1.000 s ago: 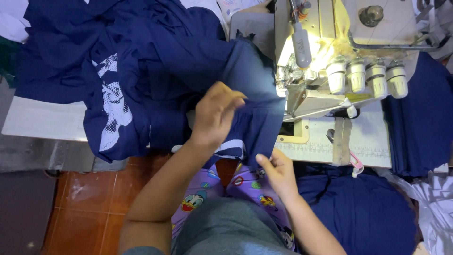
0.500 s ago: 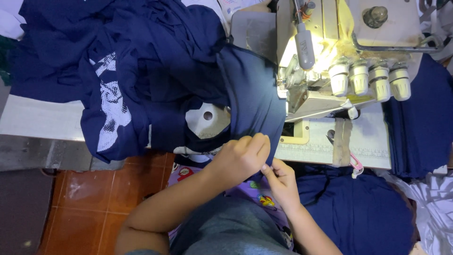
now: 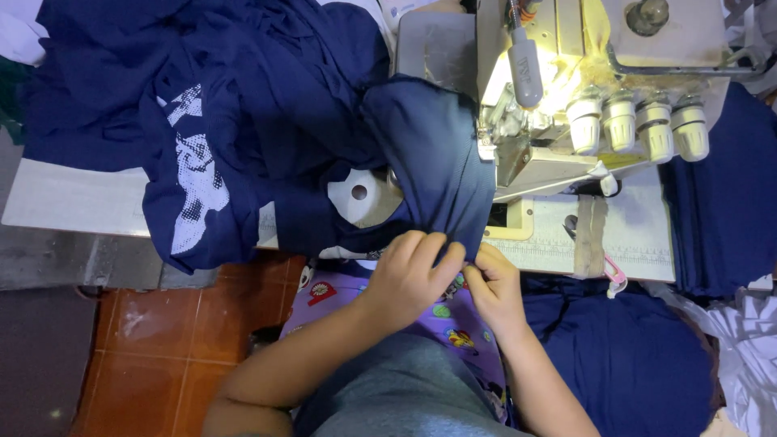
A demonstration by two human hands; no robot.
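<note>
At table edge, left hand [image 3: 413,271], right hand [image 3: 492,283] pinching navy cloth [image 3: 437,162]

One sewing machine [image 3: 583,89] stands at the far right of the table [image 3: 73,202], with four white knobs [image 3: 639,125] in a row on its front. One navy garment [image 3: 267,121] covers the table's middle; two hands [image 3: 413,271] meet at its near edge

One head-worn camera looks steeply down, close above the sewing machine [image 3: 583,105] and table edge [image 3: 73,202].
</note>
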